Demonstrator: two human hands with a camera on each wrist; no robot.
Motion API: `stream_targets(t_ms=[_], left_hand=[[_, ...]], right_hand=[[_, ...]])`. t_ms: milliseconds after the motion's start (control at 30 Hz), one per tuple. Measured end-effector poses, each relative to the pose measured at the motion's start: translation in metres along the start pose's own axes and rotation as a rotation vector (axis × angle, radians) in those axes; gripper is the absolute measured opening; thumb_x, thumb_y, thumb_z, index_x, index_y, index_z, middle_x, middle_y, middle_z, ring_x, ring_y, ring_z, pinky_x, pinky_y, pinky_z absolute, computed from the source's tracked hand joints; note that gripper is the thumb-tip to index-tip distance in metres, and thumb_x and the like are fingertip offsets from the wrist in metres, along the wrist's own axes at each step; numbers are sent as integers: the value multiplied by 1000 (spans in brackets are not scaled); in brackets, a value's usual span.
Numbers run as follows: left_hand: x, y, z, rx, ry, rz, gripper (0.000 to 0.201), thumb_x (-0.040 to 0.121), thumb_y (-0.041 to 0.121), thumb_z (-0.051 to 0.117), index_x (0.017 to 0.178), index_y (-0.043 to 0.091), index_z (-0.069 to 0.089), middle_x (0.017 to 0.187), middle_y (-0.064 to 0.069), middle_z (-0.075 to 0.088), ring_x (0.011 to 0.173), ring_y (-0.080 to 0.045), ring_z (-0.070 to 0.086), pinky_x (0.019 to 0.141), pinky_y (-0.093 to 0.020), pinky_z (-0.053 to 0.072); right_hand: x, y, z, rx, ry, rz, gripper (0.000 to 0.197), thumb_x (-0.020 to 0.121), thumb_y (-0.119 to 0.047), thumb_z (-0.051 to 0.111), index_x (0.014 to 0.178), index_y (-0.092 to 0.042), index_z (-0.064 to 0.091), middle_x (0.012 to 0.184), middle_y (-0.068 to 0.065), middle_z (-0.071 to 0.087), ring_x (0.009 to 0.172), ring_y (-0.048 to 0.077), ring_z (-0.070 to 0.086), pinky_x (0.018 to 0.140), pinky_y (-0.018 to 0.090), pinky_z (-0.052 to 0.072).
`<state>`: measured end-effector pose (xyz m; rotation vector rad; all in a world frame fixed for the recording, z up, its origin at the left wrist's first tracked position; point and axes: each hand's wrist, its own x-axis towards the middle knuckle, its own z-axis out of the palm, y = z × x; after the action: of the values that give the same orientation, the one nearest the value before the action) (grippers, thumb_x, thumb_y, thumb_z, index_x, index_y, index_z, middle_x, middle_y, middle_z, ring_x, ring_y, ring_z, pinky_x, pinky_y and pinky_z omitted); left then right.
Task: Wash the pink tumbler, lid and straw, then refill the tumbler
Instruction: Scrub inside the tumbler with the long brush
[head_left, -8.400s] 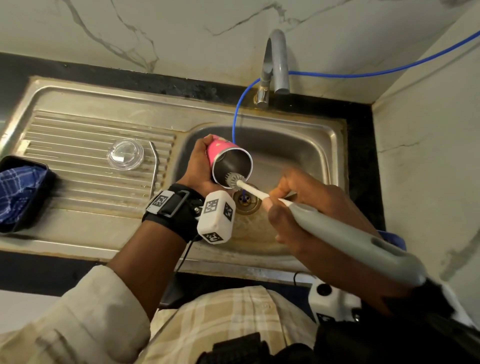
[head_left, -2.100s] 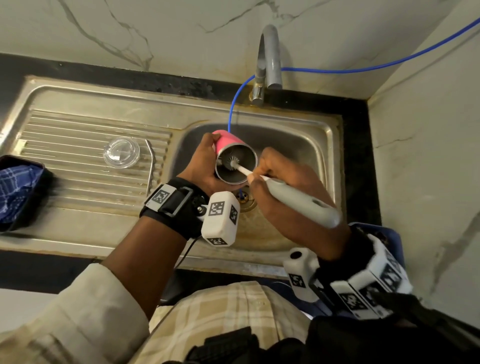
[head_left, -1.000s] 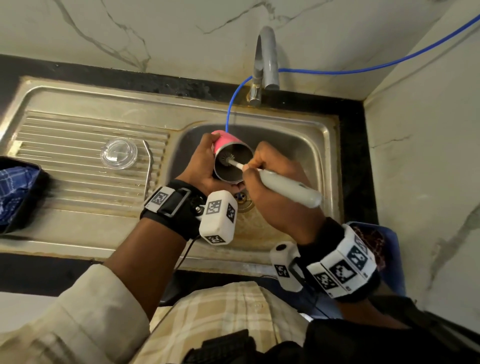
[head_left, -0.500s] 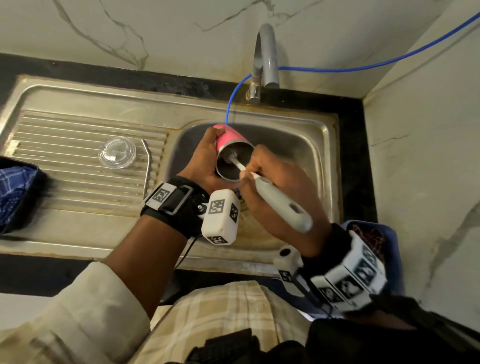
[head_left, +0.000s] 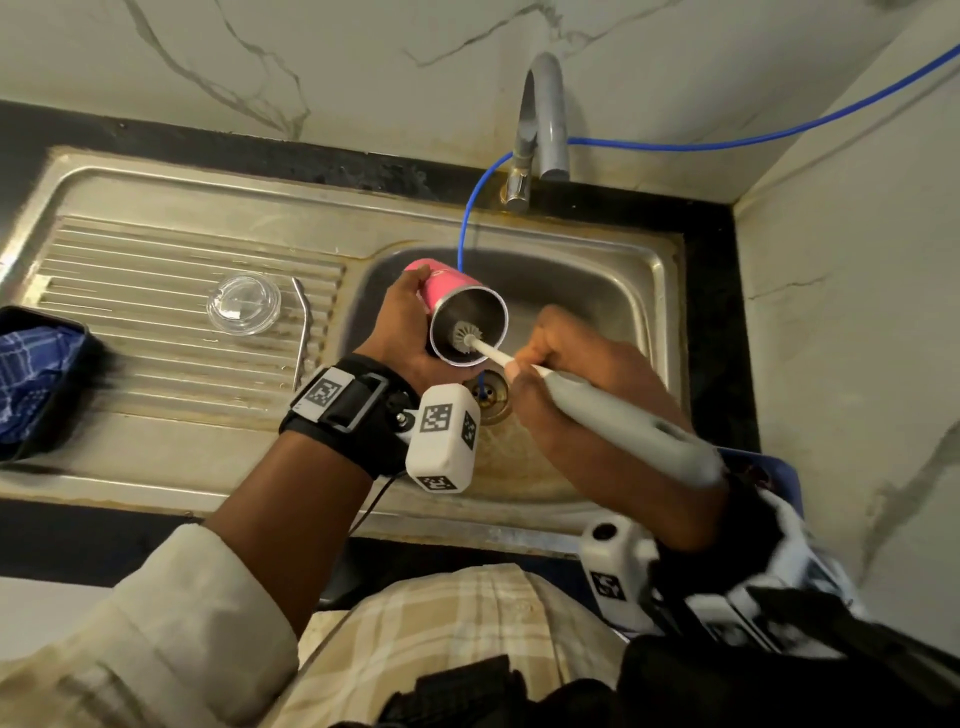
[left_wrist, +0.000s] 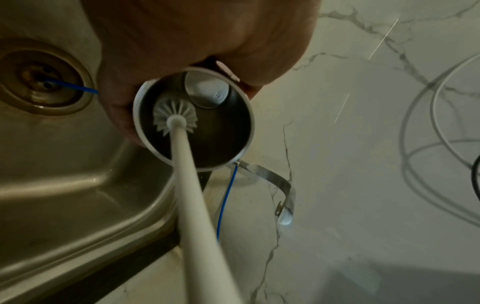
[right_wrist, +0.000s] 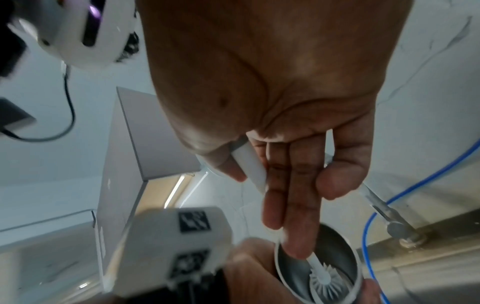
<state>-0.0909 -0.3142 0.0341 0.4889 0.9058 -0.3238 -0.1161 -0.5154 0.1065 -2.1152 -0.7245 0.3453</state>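
The pink tumbler (head_left: 445, 291) is gripped by the left hand (head_left: 400, 332) while its inside is scrubbed with a bottle brush (head_left: 464, 336) clasped in the right hand (head_left: 582, 379); lid (head_left: 243, 303), straw (head_left: 301, 332) and refill are judged outstanding.

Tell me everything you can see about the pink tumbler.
The pink tumbler has a pink outer wall, a pale rim and a dull metal-looking inside. Its lid is off. It lies tilted on its side over the sink basin, open mouth toward the person. The left hand grips its body. The white head of the bottle brush, held by the right hand, sits inside it, near the mouth. No water is visible inside.
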Motion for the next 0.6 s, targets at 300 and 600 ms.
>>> stream_targets(t_ms=[300,600], left_hand=[[-3,4,-6,133,21,-41,74,93,70,57,120,2,68,118,-18,71,110,-32,65,96,-46,53],[-1,-2,8,151,-20,-19,68,95,64,59,110,-2,70,93,-19,74,79,-32,74,79,-40,63]], right_hand=[[4,2,3,40,-25,13,19,104,-28,62,91,-17,55,69,1,63,61,20,61,57,44,47],[1,-5,-1,-122,-22,-44,24,106,-46,53,98,-23,52,66,-6,58,56,14,58,53,42,47]])
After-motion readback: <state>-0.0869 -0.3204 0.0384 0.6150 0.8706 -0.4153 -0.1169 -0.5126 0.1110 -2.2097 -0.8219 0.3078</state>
